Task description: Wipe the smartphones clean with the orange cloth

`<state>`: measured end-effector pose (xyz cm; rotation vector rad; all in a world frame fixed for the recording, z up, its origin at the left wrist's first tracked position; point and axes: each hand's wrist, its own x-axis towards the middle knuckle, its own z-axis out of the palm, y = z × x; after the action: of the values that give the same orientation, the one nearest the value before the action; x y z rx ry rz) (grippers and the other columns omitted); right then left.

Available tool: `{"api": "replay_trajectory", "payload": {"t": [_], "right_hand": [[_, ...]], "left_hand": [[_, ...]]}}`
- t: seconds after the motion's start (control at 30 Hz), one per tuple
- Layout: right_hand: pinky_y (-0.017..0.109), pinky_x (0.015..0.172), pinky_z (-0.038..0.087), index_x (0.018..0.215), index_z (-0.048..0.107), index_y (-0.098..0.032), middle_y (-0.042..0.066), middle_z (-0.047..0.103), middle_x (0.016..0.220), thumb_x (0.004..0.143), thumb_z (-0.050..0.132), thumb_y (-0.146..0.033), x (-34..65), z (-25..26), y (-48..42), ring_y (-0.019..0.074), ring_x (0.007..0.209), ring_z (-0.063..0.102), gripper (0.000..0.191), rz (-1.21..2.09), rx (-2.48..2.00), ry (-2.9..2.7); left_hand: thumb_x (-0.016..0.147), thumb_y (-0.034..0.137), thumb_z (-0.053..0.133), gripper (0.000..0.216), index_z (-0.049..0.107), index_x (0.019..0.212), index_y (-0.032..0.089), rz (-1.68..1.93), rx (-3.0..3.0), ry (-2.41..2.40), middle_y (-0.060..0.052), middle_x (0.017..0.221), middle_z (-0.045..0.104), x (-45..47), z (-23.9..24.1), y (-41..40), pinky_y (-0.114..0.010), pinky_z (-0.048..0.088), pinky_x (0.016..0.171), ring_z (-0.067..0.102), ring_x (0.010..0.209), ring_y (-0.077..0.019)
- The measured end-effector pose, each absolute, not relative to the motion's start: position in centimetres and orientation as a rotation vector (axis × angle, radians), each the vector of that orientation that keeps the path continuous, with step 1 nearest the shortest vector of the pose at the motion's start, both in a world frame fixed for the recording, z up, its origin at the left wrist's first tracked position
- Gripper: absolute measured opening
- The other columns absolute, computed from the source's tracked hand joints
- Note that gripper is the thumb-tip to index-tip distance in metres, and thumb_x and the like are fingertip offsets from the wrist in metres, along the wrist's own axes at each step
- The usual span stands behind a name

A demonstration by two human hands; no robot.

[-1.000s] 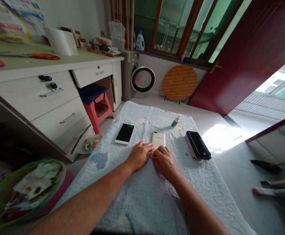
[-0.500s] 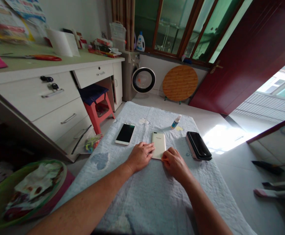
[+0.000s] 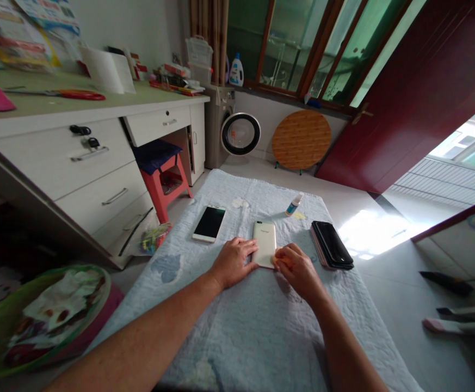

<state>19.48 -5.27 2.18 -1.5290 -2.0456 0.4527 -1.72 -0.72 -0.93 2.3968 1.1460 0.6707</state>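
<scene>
Lying back-up on pale blue quilted cloth (image 3: 241,326): slim gold smartphone (image 3: 264,242). Left hand (image 3: 233,262) flat, fingers bracing its left edge; right hand (image 3: 299,270) curled narrow, pinching near right corner. Risk: uneven pressure could skid it toward stacked dark phones (image 3: 331,245).

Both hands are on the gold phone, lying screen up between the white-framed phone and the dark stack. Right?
No: the gold phone lies back up, its plain rear showing in the head view. The rest holds: left hand and right hand touch it, between the white-framed phone and the dark stack.
</scene>
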Motion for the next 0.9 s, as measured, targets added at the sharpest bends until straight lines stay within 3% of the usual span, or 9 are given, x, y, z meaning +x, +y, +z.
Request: {"api": "replay_trajectory", "payload": {"t": [0.2, 0.9], "right_hand": [[0.030, 0.085, 0.043, 0.088, 0.069, -0.021, 0.004, 0.061, 0.093, 0.088, 0.053, -0.018, 18.1, 1.4, -5.2, 0.0169, 0.091, 0.056, 0.016, 0.446, -1.413, -2.149], [0.027, 0.084, 0.041, 0.090, 0.072, -0.016, 0.006, 0.065, 0.088, 0.088, 0.049, -0.015, 19.3, -0.1, 5.9, 0.0159, 0.087, 0.058, 0.023, 0.167, -1.700, -2.049]], "left_hand": [[0.080, 0.030, 0.069, 0.040, 0.064, 0.119, 0.024, 0.678, 2.381, 1.142, -0.002, 0.133, 0.059, -1.7, -0.9, -0.7, -0.040, 0.042, 0.100, 0.053, 0.115, -0.0241], [0.077, 0.031, 0.073, 0.042, 0.064, 0.117, 0.024, 0.671, 2.412, 1.117, -0.004, 0.132, 0.059, -1.8, -1.0, -0.5, -0.041, 0.045, 0.094, 0.054, 0.109, -0.0266]]}}
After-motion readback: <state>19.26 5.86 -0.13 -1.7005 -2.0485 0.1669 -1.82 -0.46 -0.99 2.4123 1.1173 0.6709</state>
